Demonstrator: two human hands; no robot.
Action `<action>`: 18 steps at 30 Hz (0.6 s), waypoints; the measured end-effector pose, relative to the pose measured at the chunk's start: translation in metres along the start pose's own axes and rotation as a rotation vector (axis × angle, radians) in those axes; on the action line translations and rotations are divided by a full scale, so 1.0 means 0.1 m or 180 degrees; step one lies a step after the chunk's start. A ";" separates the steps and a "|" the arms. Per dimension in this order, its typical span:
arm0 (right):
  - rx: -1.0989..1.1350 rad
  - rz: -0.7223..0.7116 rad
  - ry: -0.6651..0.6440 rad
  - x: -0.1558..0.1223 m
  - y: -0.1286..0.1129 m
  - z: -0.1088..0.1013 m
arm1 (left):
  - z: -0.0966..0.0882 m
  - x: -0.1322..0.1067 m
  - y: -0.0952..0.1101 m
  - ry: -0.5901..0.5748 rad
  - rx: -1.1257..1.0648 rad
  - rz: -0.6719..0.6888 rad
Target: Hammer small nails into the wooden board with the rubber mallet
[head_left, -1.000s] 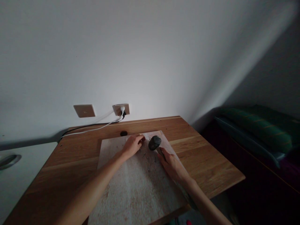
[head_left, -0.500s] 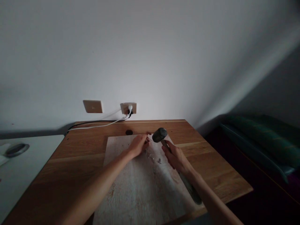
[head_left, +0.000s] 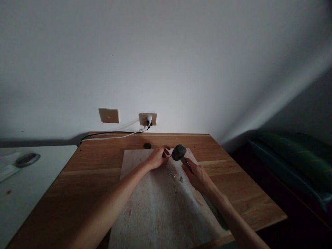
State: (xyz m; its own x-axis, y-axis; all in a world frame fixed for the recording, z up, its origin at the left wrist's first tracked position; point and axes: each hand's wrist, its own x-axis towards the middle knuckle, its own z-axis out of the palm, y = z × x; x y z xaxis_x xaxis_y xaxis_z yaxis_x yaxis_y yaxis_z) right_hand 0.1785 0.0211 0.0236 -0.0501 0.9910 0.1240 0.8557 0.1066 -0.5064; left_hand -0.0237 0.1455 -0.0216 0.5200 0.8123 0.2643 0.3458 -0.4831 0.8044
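Note:
My right hand point(head_left: 197, 176) grips the handle of a hammer, whose dark head point(head_left: 178, 152) hangs just above the far part of a pale worn board point(head_left: 155, 211). My left hand point(head_left: 158, 157) rests on the board beside the hammer head, fingertips pinched together on something too small to make out. Several small nails point(head_left: 176, 178) lie scattered on the board between my hands. The hammer's handle end point(head_left: 220, 218) pokes out under my right forearm.
The board lies on a wooden desk point(head_left: 85, 186) against a white wall. Behind it are a wall switch point(head_left: 109, 115), a socket point(head_left: 147, 119) with white and black cables, and a dark hole point(head_left: 147, 146) in the desk. A white surface point(head_left: 26, 176) lies left, dark bedding point(head_left: 290, 159) right.
The hammer head rose from near the board and has come back down a little beside my left fingertips. The view has shifted slightly, and my left hand stays pinched at the same spot.

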 end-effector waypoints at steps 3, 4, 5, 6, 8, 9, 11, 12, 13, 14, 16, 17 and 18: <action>0.0206 0.0153 -0.0065 -0.14 0.07 0.00 | -0.15 0.01 0.03 -0.0316 0.0376 0.0190; 0.0244 0.0171 -0.0116 -0.19 0.11 0.02 | -0.18 0.01 0.04 -0.0511 0.0511 0.0309; 0.0267 0.0176 -0.0145 -0.22 0.15 0.04 | -0.21 0.00 0.06 -0.0706 0.0617 0.0411; 0.0284 0.0169 -0.0159 -0.25 0.19 0.07 | -0.23 -0.01 0.08 -0.0862 0.0690 0.0472; 0.0316 0.0147 -0.0161 -0.28 0.26 0.12 | -0.25 -0.03 0.11 -0.1009 0.0732 0.0480; 0.0333 0.0146 -0.0151 -0.28 0.28 0.14 | -0.26 -0.03 0.12 -0.1029 0.0700 0.0449; 0.0370 0.0147 -0.0173 -0.28 0.30 0.15 | -0.29 -0.03 0.13 -0.1124 0.0551 0.0380; 0.0389 0.0131 -0.0198 -0.28 0.30 0.15 | -0.32 -0.03 0.13 -0.1182 0.0461 0.0358; 0.0407 0.0108 -0.0205 -0.28 0.29 0.14 | -0.35 -0.02 0.12 -0.1206 0.0373 0.0340; 0.0425 0.0083 -0.0202 -0.28 0.29 0.13 | -0.38 -0.01 0.11 -0.1156 0.0286 0.0319; 0.0434 0.0060 -0.0163 -0.28 0.28 0.13 | -0.44 0.01 0.06 -0.0846 0.0098 0.0242; 0.0421 0.0068 -0.0135 -0.28 0.28 0.13 | -0.45 0.02 0.03 -0.0644 -0.0006 0.0183; 0.0401 0.0082 -0.0105 -0.28 0.29 0.13 | -0.46 0.03 0.00 -0.0482 -0.0110 0.0122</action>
State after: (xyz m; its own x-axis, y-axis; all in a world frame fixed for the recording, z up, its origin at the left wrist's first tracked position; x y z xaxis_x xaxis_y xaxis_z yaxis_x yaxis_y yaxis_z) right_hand 0.1978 -0.0027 -0.0056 -0.0475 0.9955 0.0826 0.7856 0.0883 -0.6124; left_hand -0.0582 0.1623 0.0039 0.6450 0.7336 0.2139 0.2979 -0.4991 0.8137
